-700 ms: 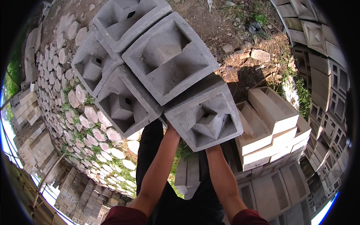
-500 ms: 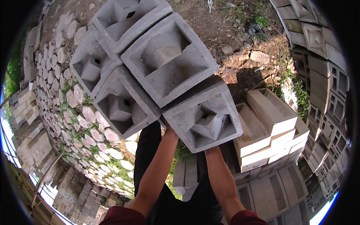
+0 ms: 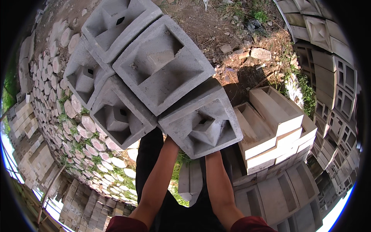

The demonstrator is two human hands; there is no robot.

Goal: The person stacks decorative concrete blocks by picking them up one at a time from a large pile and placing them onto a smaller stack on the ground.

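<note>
A grey concrete ventilation block (image 3: 205, 98) with a sculpted recess is at the near right corner of a stack of similar blocks. My left hand (image 3: 171, 143) reaches behind its lower left edge, with only the wrist showing. Under the near edge, my right hand (image 3: 213, 155) is likewise out of sight past the wrist. The block hides the fingers of both hands. Against its upper left side stands a larger-looking concrete block (image 3: 170, 88), and to the left is another recessed block (image 3: 116, 118).
Right of my arms stands a pile of pale hollow blocks (image 3: 266, 149), with more blocks (image 3: 278, 193) below. Hexagonal pavers (image 3: 89, 123) with grass between them cover the left ground. Rubble (image 3: 261, 54) lies beyond, and a tall block stack (image 3: 328, 73) lines the far right.
The view has shifted slightly, so the stack appears lower and further left. Both wrists remain at the near block, whose place among its neighbours looks about the same.
</note>
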